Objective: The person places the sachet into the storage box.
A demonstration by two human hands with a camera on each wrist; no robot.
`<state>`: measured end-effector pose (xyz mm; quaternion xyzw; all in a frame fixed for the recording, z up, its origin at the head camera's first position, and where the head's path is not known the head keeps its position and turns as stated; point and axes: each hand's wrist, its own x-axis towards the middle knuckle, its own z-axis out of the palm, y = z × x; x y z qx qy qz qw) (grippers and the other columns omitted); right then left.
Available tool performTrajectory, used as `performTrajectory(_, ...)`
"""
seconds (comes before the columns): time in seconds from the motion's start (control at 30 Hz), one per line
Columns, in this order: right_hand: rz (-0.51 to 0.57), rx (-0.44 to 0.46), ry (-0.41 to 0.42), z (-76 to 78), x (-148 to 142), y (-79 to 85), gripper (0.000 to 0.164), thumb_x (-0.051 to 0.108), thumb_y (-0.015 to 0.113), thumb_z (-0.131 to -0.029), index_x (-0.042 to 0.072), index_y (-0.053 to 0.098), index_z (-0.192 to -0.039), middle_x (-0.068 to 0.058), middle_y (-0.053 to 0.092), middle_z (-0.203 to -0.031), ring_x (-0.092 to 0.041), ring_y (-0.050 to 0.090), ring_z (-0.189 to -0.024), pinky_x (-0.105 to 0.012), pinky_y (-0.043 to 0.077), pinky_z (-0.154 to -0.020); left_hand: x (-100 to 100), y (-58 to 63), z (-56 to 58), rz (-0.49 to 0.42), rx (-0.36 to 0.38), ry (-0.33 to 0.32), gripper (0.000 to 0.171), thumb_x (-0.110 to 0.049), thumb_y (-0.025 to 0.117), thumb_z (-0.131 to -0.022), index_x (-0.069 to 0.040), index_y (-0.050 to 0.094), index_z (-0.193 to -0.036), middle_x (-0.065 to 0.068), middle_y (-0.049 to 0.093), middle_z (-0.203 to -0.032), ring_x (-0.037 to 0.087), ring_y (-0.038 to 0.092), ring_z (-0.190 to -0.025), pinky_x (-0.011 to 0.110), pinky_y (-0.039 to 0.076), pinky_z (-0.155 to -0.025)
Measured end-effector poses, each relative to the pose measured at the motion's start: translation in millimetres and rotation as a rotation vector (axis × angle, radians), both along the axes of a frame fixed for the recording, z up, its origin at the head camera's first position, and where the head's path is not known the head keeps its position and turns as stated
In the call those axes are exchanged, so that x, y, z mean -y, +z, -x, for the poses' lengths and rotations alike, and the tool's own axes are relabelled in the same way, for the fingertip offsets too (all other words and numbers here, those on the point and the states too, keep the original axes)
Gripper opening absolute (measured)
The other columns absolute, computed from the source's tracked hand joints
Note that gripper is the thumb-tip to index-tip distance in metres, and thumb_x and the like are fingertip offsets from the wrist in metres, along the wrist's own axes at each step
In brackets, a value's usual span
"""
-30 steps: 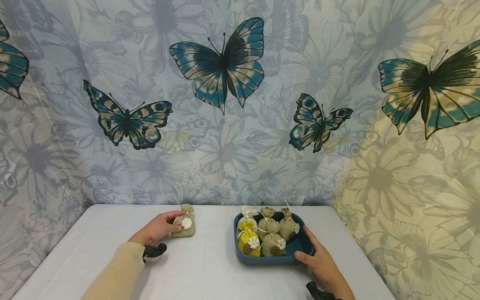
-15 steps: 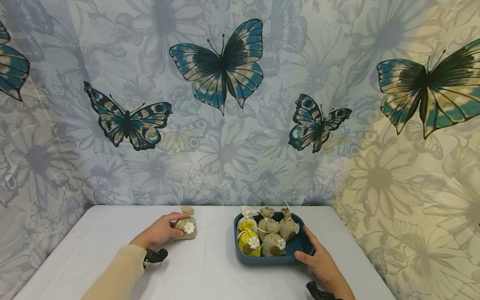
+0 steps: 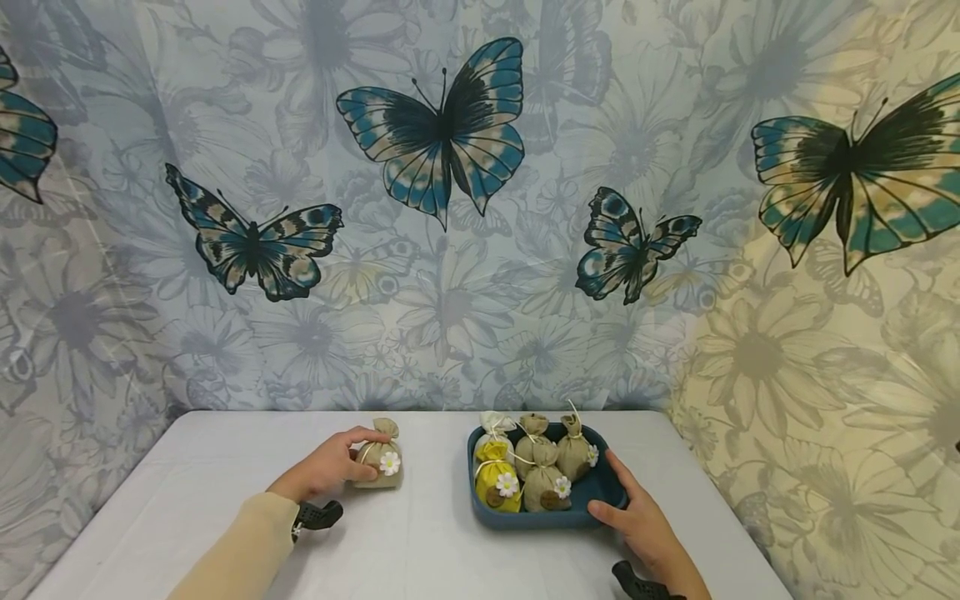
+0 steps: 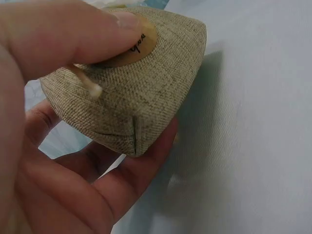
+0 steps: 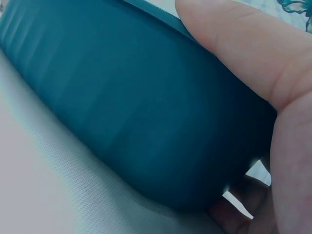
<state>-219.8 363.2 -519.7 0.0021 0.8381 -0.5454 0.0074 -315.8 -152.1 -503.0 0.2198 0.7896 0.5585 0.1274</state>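
Note:
In the head view my left hand [image 3: 330, 463] grips a beige cloth sachet [image 3: 384, 468] with a white daisy and a tied neck. Close up, the thumb presses on a round brown label [image 4: 146, 41] on the sachet, and the other fingers curl round its far side. Whether its base touches the table I cannot tell. My right hand [image 3: 637, 508] holds the right front corner of a blue tray [image 3: 536, 521], thumb at the rim and fingers along the side wall [image 5: 122, 97].
Inside the tray sit a yellow sachet [image 3: 495, 479], a white sachet [image 3: 491, 429] and several beige ones, one of them a beige sachet [image 3: 574, 454] at the right back. A white cloth covers the table [image 3: 435, 550]. Behind it hangs a butterfly-print cloth [image 3: 450, 333].
My left hand has moved a little to the right and nearer to me with the beige sachet in its grip. The right hand and the tray have stayed in place.

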Motion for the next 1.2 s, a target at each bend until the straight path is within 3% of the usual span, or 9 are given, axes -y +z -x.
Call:
performTrajectory(0.3,0.002,-0.003,0.003,0.2,0,-1.0,0.091,0.029,0.074,-0.091,0.025,0.016,-0.162,-0.015,0.010,-0.164,-0.044,0.008,-0.147,-0.070,0.010,-0.109,-12,5.3,-7.5,-0.101,0.031,-0.017,0.058,-0.003,0.079,-0.082,-0.003,0.058,-0.136,0.018,0.054,-0.129,0.027,0.061,-0.101,0.036,0.053,-0.078)
performTrajectory(0.47,-0.001,-0.007,-0.003,0.9,-2,-2.1,0.091,0.029,0.074,-0.091,0.025,0.017,-0.162,-0.014,0.011,-0.164,-0.044,0.008,-0.147,-0.069,0.010,-0.109,-25,13.8,-12.7,-0.204,0.053,-0.019,0.057,-0.002,0.076,-0.085,0.000,0.055,-0.138,0.019,0.058,-0.120,0.026,0.062,-0.100,0.034,0.054,-0.077)
performTrajectory(0.67,0.023,-0.001,-0.003,0.4,-1,-2.1,0.092,0.028,0.075,-0.091,0.024,0.017,-0.162,-0.015,0.010,-0.164,-0.043,0.006,-0.147,-0.069,0.009,-0.109,-41,25.1,-17.0,-0.366,0.093,-0.004,0.058,0.003,0.071,-0.087,0.004,0.048,-0.140,0.020,0.053,-0.122,0.024,0.062,-0.098,0.034,0.054,-0.078)
performTrajectory(0.77,0.028,0.005,-0.004,0.2,0,-1.7,0.092,0.028,0.075,-0.091,0.024,0.017,-0.162,-0.015,0.010,-0.164,-0.043,0.006,-0.147,-0.069,0.009,-0.109,-49,30.8,-19.3,-0.433,0.090,-0.027,0.058,0.006,0.067,-0.089,0.008,0.043,-0.141,0.018,0.054,-0.121,0.022,0.062,-0.097,0.032,0.054,-0.078)
performTrajectory(1.2,0.011,0.002,-0.005,-0.7,0,0.8,0.092,0.028,0.074,-0.091,0.023,0.017,-0.162,-0.015,0.011,-0.164,-0.043,0.008,-0.147,-0.068,0.009,-0.110,-99,53.4,-22.6,-0.568,0.089,-0.108,0.056,0.006,0.067,-0.089,0.008,0.044,-0.140,0.013,0.053,-0.123,0.019,0.063,-0.098,0.031,0.054,-0.080)
